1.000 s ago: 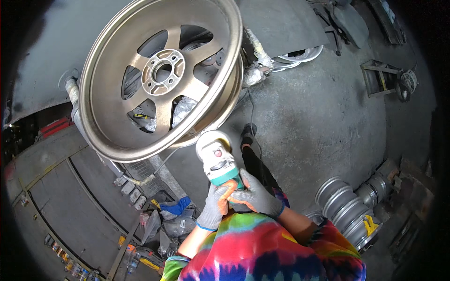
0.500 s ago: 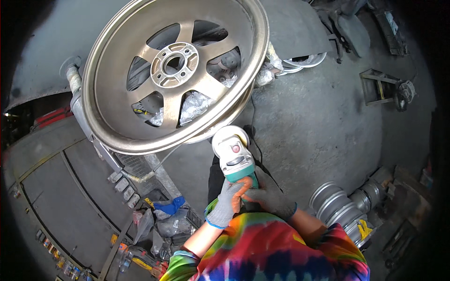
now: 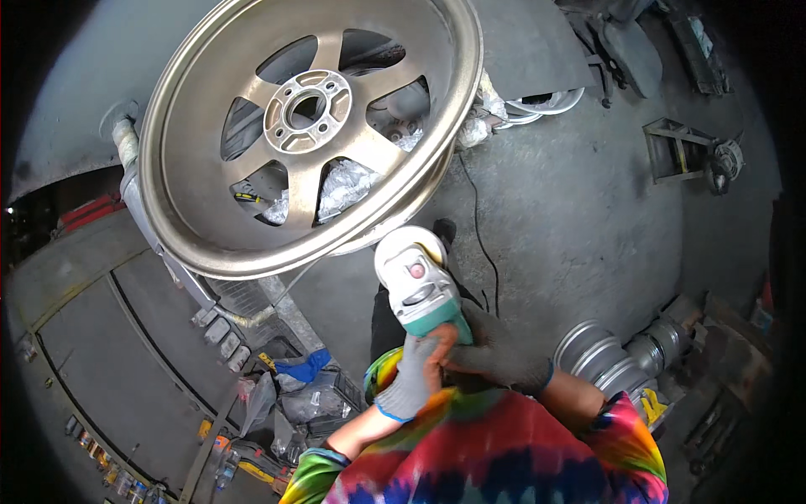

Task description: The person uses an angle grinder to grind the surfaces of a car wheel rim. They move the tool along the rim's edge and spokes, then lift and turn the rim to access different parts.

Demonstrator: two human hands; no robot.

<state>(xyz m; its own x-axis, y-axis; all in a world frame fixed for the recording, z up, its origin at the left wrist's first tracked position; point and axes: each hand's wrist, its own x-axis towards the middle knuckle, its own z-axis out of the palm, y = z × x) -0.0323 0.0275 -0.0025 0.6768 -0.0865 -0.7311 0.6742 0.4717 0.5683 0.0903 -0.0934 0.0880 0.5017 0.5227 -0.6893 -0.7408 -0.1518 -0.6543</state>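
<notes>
Left hand [image 3: 417, 370], right hand [image 3: 505, 353]: gloved, both curled firmly around silver-and-teal power sander [image 3: 422, 290]; power sander near bronze wheel [image 3: 302, 139].

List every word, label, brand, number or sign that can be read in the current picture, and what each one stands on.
No word, label, brand, number or sign can be read.
Green-and-silver power tool: no legible marking.
Bronze wheel: no legible marking.
Small containers at lower left: too small to read, or to tell whether they carry labels.
</notes>
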